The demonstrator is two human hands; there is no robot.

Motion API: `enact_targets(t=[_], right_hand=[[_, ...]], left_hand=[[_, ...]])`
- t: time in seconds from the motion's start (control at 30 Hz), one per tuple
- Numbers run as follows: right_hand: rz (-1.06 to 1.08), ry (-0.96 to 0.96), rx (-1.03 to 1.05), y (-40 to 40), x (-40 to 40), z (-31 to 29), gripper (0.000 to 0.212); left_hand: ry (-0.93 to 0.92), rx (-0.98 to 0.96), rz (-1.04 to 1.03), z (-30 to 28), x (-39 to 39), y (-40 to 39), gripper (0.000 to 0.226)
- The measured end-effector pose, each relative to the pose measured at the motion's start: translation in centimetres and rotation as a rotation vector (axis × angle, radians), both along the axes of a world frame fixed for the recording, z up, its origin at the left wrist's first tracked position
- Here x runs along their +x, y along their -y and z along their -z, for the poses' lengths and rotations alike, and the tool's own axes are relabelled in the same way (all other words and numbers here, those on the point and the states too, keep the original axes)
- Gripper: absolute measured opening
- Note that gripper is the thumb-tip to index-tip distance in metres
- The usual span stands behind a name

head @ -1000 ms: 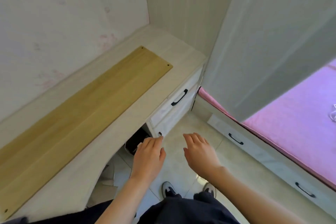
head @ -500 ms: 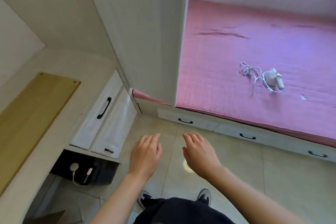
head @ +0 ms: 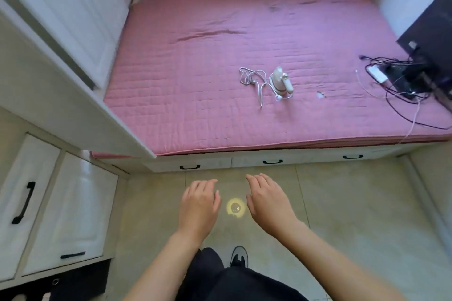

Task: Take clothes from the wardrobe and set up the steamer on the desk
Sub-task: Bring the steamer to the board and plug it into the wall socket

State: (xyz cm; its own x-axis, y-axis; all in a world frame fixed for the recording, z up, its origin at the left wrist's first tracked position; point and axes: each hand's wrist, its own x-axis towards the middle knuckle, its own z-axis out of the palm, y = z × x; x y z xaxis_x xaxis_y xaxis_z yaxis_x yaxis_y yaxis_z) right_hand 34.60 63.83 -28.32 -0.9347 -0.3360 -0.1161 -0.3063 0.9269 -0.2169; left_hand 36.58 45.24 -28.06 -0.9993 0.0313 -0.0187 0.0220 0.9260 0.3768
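Steamer [head: 281, 82] on pink bed [head: 195, 95], seemingly upright; hands apart.

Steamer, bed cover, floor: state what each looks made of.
Steamer: likely smooth white plastic, faintly glossy shell, with a white cord.
Bed cover: pink quilted fabric, matte, stitched in squares, some wrinkles.
Floor: probably glazed tile; grout lines, reflected light.

The steamer [head: 281, 80] I'm after is a small white handheld one, lying on its side a little right of the frame's centre, on the pink quilted bed cover [head: 195, 80]. Its white cord [head: 253, 78] trails off to its left in loose loops, untidy and unplugged as far as I can see.

At far left, the white wardrobe door [head: 73, 19] fills the upper corner.
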Motion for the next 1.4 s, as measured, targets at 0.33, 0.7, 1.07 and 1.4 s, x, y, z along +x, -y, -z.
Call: enact_targets(t=[0.33, 0.7, 1.07, 1.4], right_hand=[[0.212, 0.001, 0.003, -6.7, -9.0, -0.2, 0.044], [0.28, 0.043, 0.028, -9.4, -24.1, -0.7, 0.033], [0.269, 0.154, 0.004, -12.7, -37.7, 1.1, 0.04], [0.141, 0.277, 0.005, -17.2, -50.5, 8.9, 0.034]], left_hand=[[-0.019, -0.018, 0.126, 0.8, -11.9, -5.1, 0.022], [0.112, -0.003, 0.16, 3.4, -28.7, -6.2, 0.028], [0.206, 0.055, 0.131, 5.8, -41.5, -10.5, 0.031], [0.354, 0.074, -0.081, 12.3, -51.5, -16.3, 0.032]])
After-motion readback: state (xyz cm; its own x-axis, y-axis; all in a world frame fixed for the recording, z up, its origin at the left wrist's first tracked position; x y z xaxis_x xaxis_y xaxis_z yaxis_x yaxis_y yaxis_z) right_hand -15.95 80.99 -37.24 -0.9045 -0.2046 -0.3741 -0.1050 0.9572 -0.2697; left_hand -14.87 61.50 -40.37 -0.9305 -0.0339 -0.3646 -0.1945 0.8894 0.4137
